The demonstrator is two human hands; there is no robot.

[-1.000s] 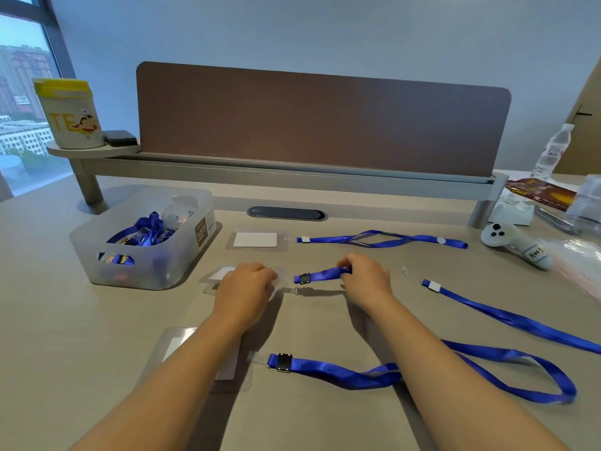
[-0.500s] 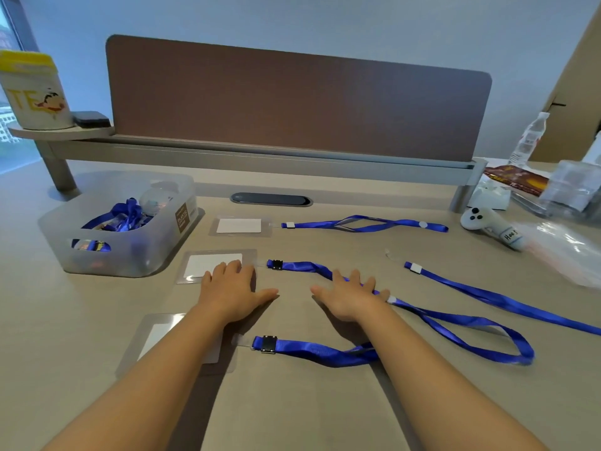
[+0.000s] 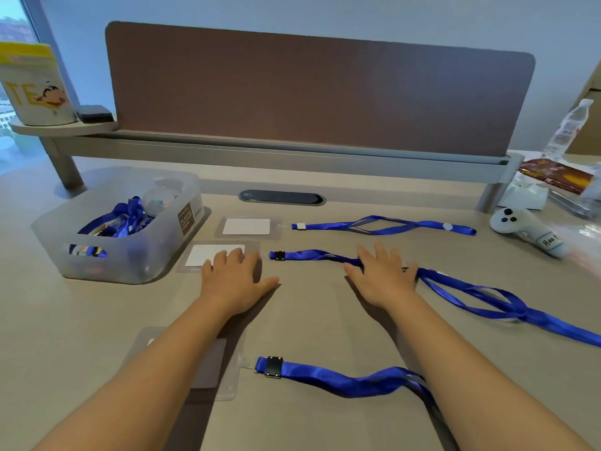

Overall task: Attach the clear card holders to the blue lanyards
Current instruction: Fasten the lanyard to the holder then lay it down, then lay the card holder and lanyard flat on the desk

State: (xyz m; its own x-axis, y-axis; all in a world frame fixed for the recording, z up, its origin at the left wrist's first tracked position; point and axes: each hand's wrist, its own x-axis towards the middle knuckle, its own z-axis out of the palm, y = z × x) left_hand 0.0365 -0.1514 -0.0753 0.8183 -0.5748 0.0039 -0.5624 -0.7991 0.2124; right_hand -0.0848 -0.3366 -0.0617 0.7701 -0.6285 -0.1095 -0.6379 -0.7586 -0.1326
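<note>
— What are the hands doing?

— Both lie flat, palms down, fingers straight and spread. The left hand [image 3: 234,277] rests with its fingertips on the right part of the middle card holder [image 3: 208,257], thumb stretched out to the right on the desk [image 3: 97,320]. It grips nothing.

— And the right?

— The right hand [image 3: 381,275] presses flat over the strap of the middle lanyard [image 3: 312,255], which runs under the palm and comes out on the far side as loose loops trailing right. No fingers are curled round it.

— Arms?

— Both forearms reach forward from the lower edge, bare, roughly parallel, well apart.

— Where are the holders and lanyards?

— Three pairs lie in rows. The far card holder [image 3: 247,226] sits just beside the end of the far lanyard [image 3: 383,225]. In the middle row the lanyard's black clip [image 3: 279,255] lies right at the holder's edge; I cannot tell whether it is hooked in. The near card holder [image 3: 211,379] is partly under the left forearm, with the near lanyard [image 3: 328,377] clip beside its tab.

— Anything else?

— A frosted plastic bin [image 3: 130,262] of blue lanyards stands left of the holders.
</note>
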